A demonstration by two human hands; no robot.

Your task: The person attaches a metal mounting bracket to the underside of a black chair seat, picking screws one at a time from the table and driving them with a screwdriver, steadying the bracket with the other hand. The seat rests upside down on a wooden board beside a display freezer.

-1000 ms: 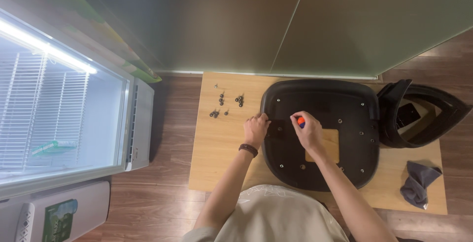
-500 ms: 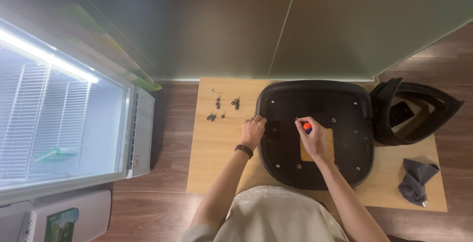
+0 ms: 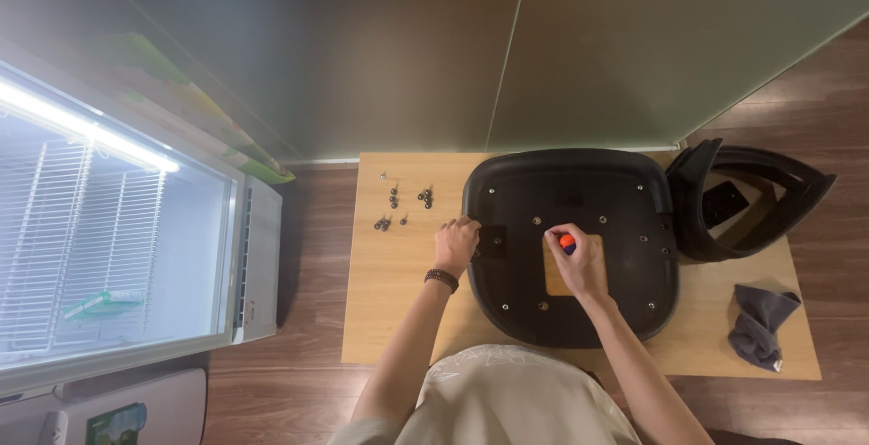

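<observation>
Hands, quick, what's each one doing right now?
Left hand: fingers curled at the left edge of the black seat pan; any grip unclear.
Right hand: closed around an orange-tipped tool.

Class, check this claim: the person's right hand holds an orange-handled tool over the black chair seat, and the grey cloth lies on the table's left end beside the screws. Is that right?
Not quite. The head view shows the grey cloth at the table's right end, far from the screws. The right hand does hold the orange-handled tool over the black chair seat.
</observation>
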